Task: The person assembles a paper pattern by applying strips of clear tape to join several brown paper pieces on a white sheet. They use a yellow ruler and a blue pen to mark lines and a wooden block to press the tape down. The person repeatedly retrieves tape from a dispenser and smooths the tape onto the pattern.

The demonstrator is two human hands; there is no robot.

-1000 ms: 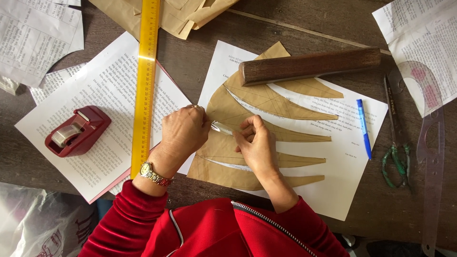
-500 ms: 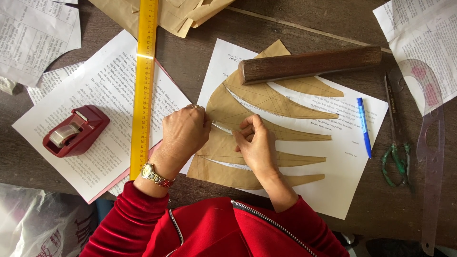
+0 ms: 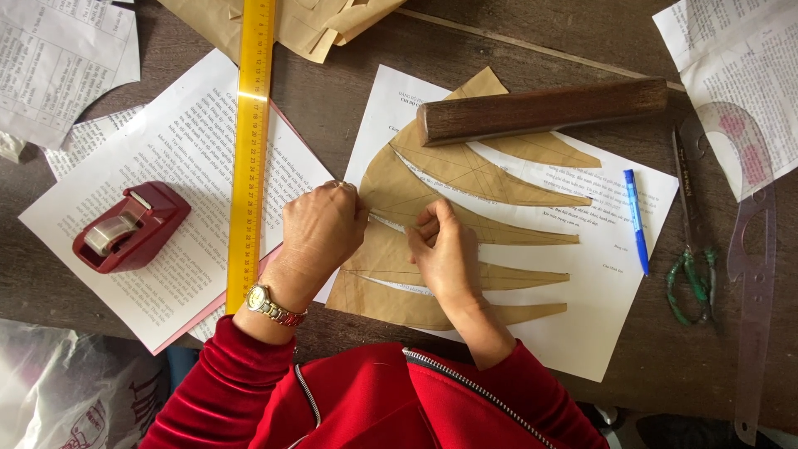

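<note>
Both hands rest on a brown paper pattern [image 3: 465, 179] cut into curved strips, lying on a white printed sheet [image 3: 615, 316] in the middle of the table. The left hand [image 3: 320, 233] is closed in a loose fist on the pattern's left edge. The right hand [image 3: 445, 249] lies just beside it, fingers curled, pinching a short strip of clear tape [image 3: 389, 222] against the paper. A wooden bar [image 3: 540, 110] weighs the pattern's far side. A yellow ruler [image 3: 249, 141] and red tape dispenser [image 3: 129, 226] lie left; a blue pen [image 3: 636, 220] and scissors [image 3: 690, 241] right.
</note>
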